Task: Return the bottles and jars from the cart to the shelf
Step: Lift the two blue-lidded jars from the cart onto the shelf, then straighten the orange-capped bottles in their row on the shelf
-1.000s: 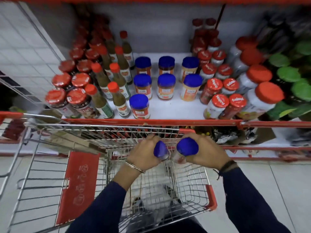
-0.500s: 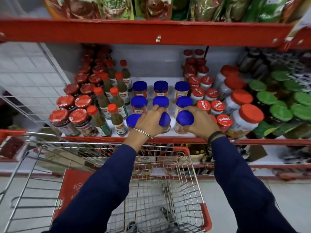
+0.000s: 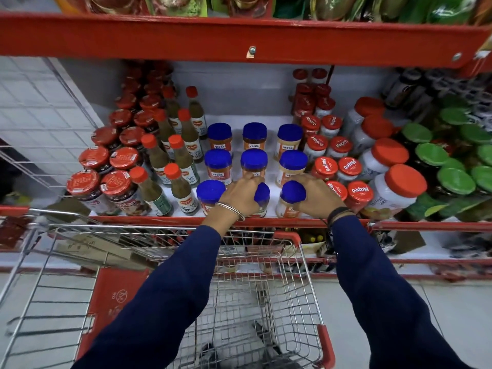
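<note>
Two blue-lidded jars stand in the front row of the white shelf [image 3: 234,217], just behind its red lip. My left hand [image 3: 241,194] wraps the middle jar [image 3: 262,195], whose lid shows past my fingers. My right hand [image 3: 316,197] grips the right jar [image 3: 291,194] from its right side. A third blue-lidded jar [image 3: 210,191] stands free to the left of my left hand. Behind them are two more rows of the same jars [image 3: 254,159]. The wire cart [image 3: 266,302] sits below my arms; no bottles or jars show in its basket.
Red-capped green sauce bottles [image 3: 181,182] and dark red-lidded jars [image 3: 85,185] crowd the shelf's left. Red-lidded Mapro jars [image 3: 348,166], big white jars [image 3: 394,187] and green-lidded jars [image 3: 455,179] fill the right. A red upper shelf edge [image 3: 239,38] overhangs.
Both hands lifted the two blue-lidded jars out of the cart and forward onto the shelf's front row. The jars now stand on the shelf surface with my hands still around them.
</note>
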The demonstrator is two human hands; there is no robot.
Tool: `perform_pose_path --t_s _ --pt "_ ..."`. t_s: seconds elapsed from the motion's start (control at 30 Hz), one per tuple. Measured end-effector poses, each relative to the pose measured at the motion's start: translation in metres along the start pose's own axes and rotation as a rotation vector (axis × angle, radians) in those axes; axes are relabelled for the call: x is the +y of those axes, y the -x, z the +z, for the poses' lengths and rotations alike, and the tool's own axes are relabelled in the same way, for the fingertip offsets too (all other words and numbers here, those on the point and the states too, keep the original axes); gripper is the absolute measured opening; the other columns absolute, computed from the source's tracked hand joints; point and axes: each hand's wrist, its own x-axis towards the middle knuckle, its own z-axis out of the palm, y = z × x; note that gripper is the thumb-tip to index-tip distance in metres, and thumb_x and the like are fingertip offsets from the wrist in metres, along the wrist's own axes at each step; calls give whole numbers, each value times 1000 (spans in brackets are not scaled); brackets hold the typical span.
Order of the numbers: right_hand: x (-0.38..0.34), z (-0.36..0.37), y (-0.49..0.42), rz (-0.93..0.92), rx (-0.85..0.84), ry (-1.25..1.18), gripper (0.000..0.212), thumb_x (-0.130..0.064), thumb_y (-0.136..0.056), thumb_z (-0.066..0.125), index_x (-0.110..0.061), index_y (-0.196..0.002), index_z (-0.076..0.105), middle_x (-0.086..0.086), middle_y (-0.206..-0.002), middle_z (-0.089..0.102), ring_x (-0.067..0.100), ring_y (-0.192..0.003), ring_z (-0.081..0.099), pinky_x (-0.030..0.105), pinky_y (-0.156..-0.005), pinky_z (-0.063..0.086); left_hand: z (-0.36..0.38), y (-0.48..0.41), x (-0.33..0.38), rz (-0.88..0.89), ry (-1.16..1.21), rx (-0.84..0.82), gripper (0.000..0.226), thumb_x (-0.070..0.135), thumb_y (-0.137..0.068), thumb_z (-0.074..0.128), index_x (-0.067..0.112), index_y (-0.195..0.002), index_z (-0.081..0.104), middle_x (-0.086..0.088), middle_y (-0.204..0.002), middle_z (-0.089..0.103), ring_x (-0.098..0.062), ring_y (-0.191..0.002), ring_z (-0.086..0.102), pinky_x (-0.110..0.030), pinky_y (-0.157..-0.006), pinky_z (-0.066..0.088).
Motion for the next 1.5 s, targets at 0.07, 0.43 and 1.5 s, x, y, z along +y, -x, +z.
perform_pose_path --t_s 0.07,0.43,1.5 --pt "1 2 -2 23 -19 40 60 -23 -72 75 -13 -126 50 13 -127 54 31 -114 54 46 -95 48 3 -1 -2 5 43 15 63 7 -73 67 11 -130 42 -16 -134 45 -37 -118 50 -49 -95 48" --pt "-79 32 23 -101 172 -90 59 -17 -77 64 -17 -133 42 8 -138 45 26 -123 47 38 -98 43 -9 91 -32 117 322 526 35 11 -86 54 11 -121 51 -11 -125 53 -20 -111 53 -35 -91 48" --pt "-202 134 -61 -13 258 -466 40 -22 -70 79 -11 -103 60 10 -104 70 24 -100 65 44 -93 53 -85 112 -179 -145 454 495 42 12 -77 71 8 -114 52 -14 -107 67 -25 -96 61 -26 -81 43"
